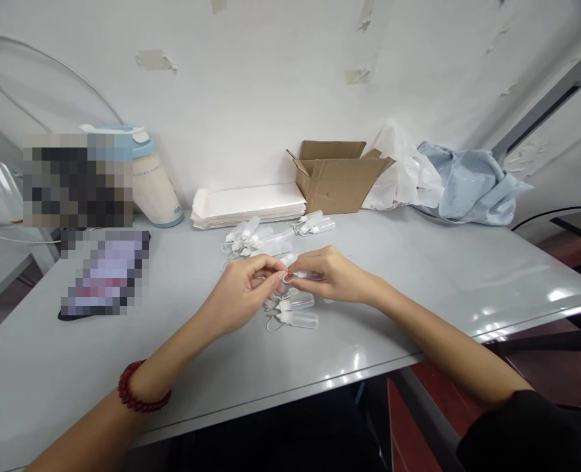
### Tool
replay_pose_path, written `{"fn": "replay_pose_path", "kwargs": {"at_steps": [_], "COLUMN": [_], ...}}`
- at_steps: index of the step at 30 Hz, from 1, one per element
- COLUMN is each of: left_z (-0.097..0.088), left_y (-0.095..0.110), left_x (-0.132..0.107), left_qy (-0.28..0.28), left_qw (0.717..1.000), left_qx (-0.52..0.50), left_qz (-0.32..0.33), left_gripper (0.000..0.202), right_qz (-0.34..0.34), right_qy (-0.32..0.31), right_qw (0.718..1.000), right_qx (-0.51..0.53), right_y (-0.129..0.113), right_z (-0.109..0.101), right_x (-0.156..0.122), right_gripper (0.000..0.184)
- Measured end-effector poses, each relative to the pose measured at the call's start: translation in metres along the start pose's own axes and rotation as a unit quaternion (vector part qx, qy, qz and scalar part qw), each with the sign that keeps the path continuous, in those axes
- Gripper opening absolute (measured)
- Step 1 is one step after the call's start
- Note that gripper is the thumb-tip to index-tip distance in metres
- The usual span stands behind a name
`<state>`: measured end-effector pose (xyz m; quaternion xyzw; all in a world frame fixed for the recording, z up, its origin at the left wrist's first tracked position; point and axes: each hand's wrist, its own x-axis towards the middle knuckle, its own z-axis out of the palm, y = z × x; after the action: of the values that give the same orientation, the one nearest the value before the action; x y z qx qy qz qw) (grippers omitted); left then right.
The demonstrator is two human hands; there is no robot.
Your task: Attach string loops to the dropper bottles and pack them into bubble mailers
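Note:
My right hand (337,276) is closed around a small clear plastic squeeze bottle (300,275), its white top turned to the left. My left hand (244,288) pinches at the bottle's tip, where a white looped cap strap and a thin needle-like tip show; the cap itself is mostly covered by the fingers. Just below my hands, several like bottles lie on their sides, the nearest bottle (303,320) with its strap looping left. Behind them spreads a heap of more bottles (258,239), and a smaller group of bottles (317,224) lies to its right.
On the grey table (212,373), a stack of white flat cartons (251,202) lies along the wall. Beside it stand an opened cardboard box (337,183), a white plastic bag (401,174) and a light-blue bag (467,183). A tumbler (155,187) and a blurred-out flat item (106,272) are at left.

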<state>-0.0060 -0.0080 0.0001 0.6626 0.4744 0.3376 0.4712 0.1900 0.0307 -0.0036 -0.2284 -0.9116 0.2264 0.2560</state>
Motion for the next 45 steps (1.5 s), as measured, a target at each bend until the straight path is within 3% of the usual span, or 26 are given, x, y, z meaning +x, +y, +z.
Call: {"fn": "replay_pose_path", "kwargs": {"at_steps": [6,30,45], "left_z": [-0.001,0.0012,0.0005], "left_y": [0.005,0.0016,-0.0008], "left_x": [0.001,0.0007,0.0004], "left_qy": [0.019,0.0,-0.001], "left_qw": [1.0,1.0,1.0], "left_qx": [-0.003,0.002,0.004], "left_qz": [0.008,0.022,0.017], "left_gripper": [0.015,0.017,0.016], "right_qz": [0.008,0.037,0.042], "right_qy": [0.026,-0.031,-0.017], "right_qw": [1.0,0.999,0.999], "right_qx": [-0.012,0.014,0.006], "right_y": [-0.002,-0.004,-0.0021], "right_z": [-0.0023,-0.0048,-0.0021], "right_x": [0.0004,0.0005,-0.0003], "right_gripper": [0.026,0.024,0.025]}}
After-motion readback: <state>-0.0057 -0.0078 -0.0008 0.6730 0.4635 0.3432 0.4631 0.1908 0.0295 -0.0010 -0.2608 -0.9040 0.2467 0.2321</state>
